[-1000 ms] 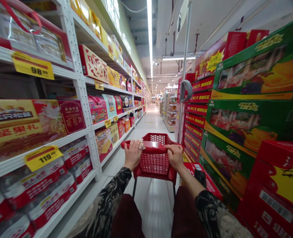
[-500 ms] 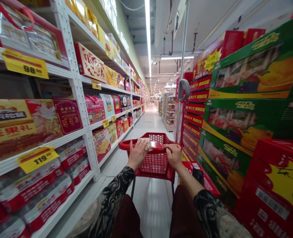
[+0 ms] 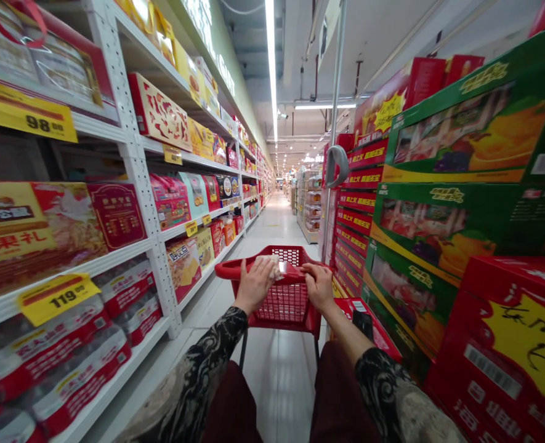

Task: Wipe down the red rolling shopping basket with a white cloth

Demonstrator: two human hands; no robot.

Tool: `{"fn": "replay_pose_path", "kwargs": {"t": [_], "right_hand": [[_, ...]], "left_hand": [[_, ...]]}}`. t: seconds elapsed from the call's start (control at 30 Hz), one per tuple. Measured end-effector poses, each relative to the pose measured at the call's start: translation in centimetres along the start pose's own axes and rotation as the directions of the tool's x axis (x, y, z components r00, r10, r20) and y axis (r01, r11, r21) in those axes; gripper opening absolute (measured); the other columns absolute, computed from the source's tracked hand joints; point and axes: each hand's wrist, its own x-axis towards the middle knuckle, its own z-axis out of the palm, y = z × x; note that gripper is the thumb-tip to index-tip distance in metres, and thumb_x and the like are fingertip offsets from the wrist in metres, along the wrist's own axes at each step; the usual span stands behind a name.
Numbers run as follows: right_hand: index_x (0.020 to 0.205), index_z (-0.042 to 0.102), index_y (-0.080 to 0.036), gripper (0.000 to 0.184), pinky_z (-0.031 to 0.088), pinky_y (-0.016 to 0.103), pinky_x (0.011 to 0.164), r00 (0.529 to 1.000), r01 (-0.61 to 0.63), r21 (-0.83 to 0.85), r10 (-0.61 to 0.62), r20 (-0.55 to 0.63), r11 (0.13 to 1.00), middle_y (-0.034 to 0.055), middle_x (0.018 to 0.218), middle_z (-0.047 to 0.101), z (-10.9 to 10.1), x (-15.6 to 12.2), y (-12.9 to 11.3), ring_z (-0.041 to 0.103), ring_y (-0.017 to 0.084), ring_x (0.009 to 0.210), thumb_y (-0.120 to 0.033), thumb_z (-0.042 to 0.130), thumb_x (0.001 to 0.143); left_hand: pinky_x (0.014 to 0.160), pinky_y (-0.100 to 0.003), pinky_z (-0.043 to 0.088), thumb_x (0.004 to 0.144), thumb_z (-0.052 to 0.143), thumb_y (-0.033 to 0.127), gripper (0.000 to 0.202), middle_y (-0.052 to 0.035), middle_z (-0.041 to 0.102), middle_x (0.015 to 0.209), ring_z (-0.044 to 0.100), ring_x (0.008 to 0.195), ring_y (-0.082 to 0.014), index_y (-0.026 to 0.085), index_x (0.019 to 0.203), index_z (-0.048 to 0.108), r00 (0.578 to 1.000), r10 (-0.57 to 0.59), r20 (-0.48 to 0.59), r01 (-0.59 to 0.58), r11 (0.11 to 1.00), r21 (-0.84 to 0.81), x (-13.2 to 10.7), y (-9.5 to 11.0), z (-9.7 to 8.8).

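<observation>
My left hand (image 3: 255, 286) grips the red plastic handle of a shopping cart (image 3: 230, 269), with a crumpled white tissue (image 3: 268, 266) pressed under its fingers. My right hand (image 3: 318, 286) is closed over the same handle, further right. Below the handle hangs the cart's red mesh basket (image 3: 281, 304), and my forearms reach toward it from patterned black sleeves. The basket's inside is mostly hidden by the handle and my hands.
White metal shelving (image 3: 136, 160) with boxed goods and yellow price tags (image 3: 56, 298) lines the left. Stacked green and red gift boxes (image 3: 420, 209) rise close on the right, beside a metal pole (image 3: 334, 104). A tiled aisle floor (image 3: 276, 375) runs ahead.
The whole view has slid left, carrying the cart and both hands with it. Shelves and boxes sit slightly nearer at the frame's edges. My grip on the handle has not changed.
</observation>
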Motion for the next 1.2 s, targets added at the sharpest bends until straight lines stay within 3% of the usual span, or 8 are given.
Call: {"fn": "replay_pose_path", "kwargs": {"t": [0.13,0.3,0.43,0.5,0.7,0.97,1.07,1.2], "right_hand": [[0.084,0.062,-0.019,0.023,0.031,0.034,0.086,1.0,0.006,-0.042,-0.006,0.005,0.999,0.002,0.085,0.069,-0.2,0.0,-0.1,0.059,0.016,0.083,-0.019,0.04,0.078],[0.097,0.062,-0.02,0.027,0.025,0.039,0.095,0.998,0.047,-0.212,-0.036,0.056,0.976,0.0048,0.103,0.066,0.0,-0.2,-0.8,0.055,0.019,0.099,-0.02,0.04,0.081],[0.109,0.059,-0.02,0.033,0.02,0.047,0.098,0.998,-0.057,-0.365,0.051,-0.025,0.929,0.0086,0.12,0.057,0.1,-0.2,-0.6,0.047,0.023,0.112,-0.021,0.037,0.084],[0.11,0.058,-0.02,0.034,0.019,0.048,0.098,0.996,-0.093,-0.384,0.085,-0.037,0.919,0.0089,0.12,0.057,-0.2,-0.1,0.0,0.047,0.023,0.112,-0.022,0.036,0.085],[0.102,0.062,-0.02,0.031,0.022,0.048,0.098,0.992,-0.125,-0.36,0.126,-0.021,0.924,0.0086,0.118,0.059,-0.9,0.3,0.9,0.049,0.022,0.109,-0.023,0.036,0.085],[0.104,0.061,-0.021,0.031,0.022,0.046,0.099,0.997,-0.023,-0.321,0.043,0.056,0.947,0.008,0.115,0.061,0.6,0.2,-1.3,0.051,0.021,0.108,-0.02,0.036,0.086],[0.104,0.061,-0.02,0.03,0.019,0.048,0.101,0.997,-0.019,-0.333,0.044,0.067,0.943,0.0082,0.115,0.061,0.4,-0.1,-0.9,0.051,0.021,0.11,-0.02,0.037,0.086],[0.104,0.061,-0.021,0.031,0.015,0.051,0.103,0.998,-0.048,-0.332,0.06,0.026,0.942,0.0075,0.116,0.06,-0.3,-0.3,0.3,0.049,0.021,0.111,-0.02,0.037,0.085]], "left_hand": [[0.106,-0.058,0.015,0.089,0.035,0.029,0.036,-0.0096,0.055,0.126,0.045,0.121,-0.0245,0.021,0.12,0.051,0.995,-0.098,0.01,0.098,0.995,0.024,-0.6,-1.8,-0.8],[0.107,-0.056,0.016,0.089,0.036,0.028,0.038,-0.0082,0.053,0.129,0.041,0.124,-0.0239,0.021,0.125,0.046,0.998,0.065,-0.005,-0.065,0.998,0.023,0.5,2.4,0.5],[0.108,-0.054,0.014,0.089,0.037,0.028,0.038,-0.0065,0.052,0.13,0.04,0.125,-0.022,0.023,0.125,0.046,0.982,0.187,-0.006,-0.187,0.982,0.014,1.3,4.3,1.1],[0.108,-0.055,0.013,0.089,0.037,0.028,0.037,-0.0065,0.052,0.13,0.039,0.126,-0.0223,0.023,0.125,0.046,0.983,0.181,0.013,-0.181,0.983,0.007,1.1,3.3,0.7],[0.105,-0.061,0.016,0.089,0.035,0.029,0.038,-0.0091,0.054,0.127,0.042,0.123,-0.0257,0.02,0.124,0.048,0.999,-0.035,0.036,0.035,0.999,0.019,-0.1,-0.6,-0.7],[0.107,-0.056,0.015,0.09,0.033,0.027,0.037,-0.0061,0.052,0.13,0.039,0.125,-0.0224,0.022,0.125,0.045,0.976,0.215,0.024,-0.215,0.977,0.004,1.6,4.3,1.0],[0.107,-0.056,0.013,0.089,0.035,0.026,0.038,-0.0065,0.051,0.131,0.039,0.126,-0.0226,0.023,0.125,0.045,0.984,0.17,0.042,-0.171,0.985,0.008,1.0,2.3,0.4],[0.106,-0.058,0.013,0.088,0.035,0.029,0.038,-0.0083,0.052,0.129,0.042,0.124,-0.0246,0.022,0.125,0.047,0.998,-0.013,0.058,0.011,0.999,0.041,-0.6,-2.1,-1.0]]}}
